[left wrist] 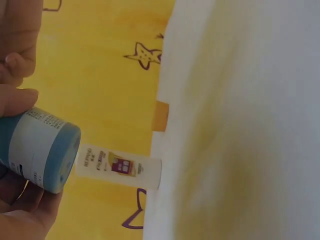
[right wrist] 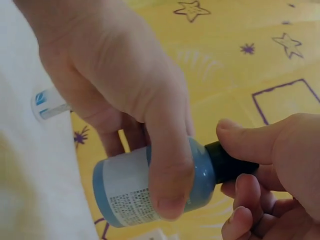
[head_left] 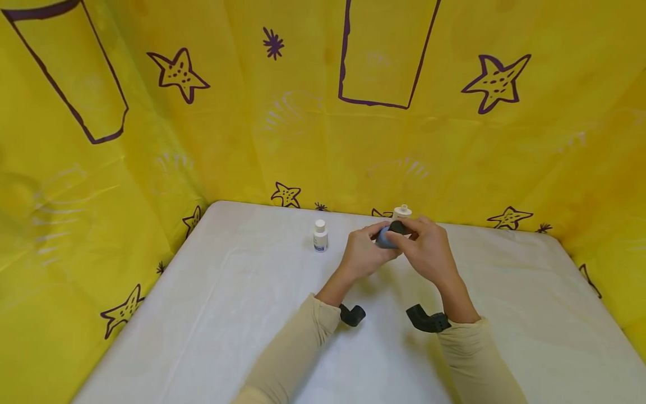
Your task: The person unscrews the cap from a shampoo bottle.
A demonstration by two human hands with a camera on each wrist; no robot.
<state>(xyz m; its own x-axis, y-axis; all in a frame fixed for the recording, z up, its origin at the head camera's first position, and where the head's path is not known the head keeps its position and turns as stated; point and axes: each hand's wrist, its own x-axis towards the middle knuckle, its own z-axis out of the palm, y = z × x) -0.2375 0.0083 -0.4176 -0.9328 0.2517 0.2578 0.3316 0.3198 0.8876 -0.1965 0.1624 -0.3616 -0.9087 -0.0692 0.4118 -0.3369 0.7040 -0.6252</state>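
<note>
A blue bottle with a white label is held up off the table, tilted on its side in the right wrist view. My left hand grips its body, the thumb lying across the label. At the bottle's neck, the black cap is pinched between the thumb and fingers of my right hand. Just behind the hands in the head view stands a white bottle, its lower part hidden by them. Its printed label shows in the left wrist view.
A small white bottle with a white cap stands on the table left of my hands. The table has a white cover. Yellow sheeting with starfish drawings rises behind it and at both sides. Black curved mounts sit on both wrists.
</note>
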